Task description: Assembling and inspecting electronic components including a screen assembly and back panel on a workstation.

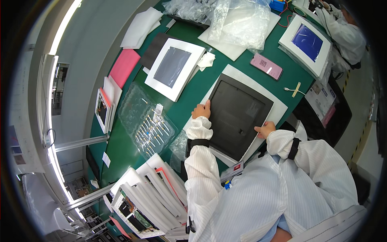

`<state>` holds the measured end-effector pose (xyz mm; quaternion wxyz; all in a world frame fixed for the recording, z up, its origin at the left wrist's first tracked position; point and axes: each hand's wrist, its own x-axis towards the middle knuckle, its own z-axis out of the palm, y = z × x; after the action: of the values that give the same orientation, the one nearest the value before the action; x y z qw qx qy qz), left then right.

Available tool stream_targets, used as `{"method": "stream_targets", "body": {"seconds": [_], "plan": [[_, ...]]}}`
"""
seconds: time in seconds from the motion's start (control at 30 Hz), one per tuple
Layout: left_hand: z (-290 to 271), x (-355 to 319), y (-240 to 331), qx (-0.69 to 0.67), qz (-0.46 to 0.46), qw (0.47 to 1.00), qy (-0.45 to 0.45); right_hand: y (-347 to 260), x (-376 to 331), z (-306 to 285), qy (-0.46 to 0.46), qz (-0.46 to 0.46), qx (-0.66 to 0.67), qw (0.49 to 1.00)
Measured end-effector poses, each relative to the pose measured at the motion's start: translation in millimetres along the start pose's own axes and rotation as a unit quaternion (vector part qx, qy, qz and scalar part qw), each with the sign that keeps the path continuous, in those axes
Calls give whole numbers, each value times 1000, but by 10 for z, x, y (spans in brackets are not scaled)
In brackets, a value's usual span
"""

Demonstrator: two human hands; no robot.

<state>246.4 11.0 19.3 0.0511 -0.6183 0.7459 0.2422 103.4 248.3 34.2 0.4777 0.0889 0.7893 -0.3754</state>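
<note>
A black rectangular panel (pixel 238 115), with a raised rim and a recessed middle, lies on a white foam sheet (pixel 278 104) in front of me. My left hand (pixel 201 110) is closed on its left edge, the thumb up along the rim. At the opposite edge, low on the right, my right hand (pixel 265 130) grips the panel between thumb and fingers. The fingers under the rim are partly hidden on both sides.
Around the panel are a white-framed screen (pixel 172 67), a pink phone (pixel 266 66), a taped-down cable (pixel 296 90) and a clear tray (pixel 151 131) of small cables. White-framed units (pixel 141 201) stand at lower left. Another person's sleeve (pixel 338 28) shows at upper right.
</note>
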Motion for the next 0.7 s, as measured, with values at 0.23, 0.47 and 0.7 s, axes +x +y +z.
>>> {"method": "stream_targets", "body": {"seconds": [0.23,0.47,0.7], "plan": [[-526,-507,363,-75,36,996,28,-44,-12,-158,-71,-1,-34,997],[-871,-1094,4,-246,15,961,122,-672,-391,-177,-79,-229,47,969],[130,-2324,380,-766,-185,616,-18,-1977,-267,213,-147,-603,-300,725]]}}
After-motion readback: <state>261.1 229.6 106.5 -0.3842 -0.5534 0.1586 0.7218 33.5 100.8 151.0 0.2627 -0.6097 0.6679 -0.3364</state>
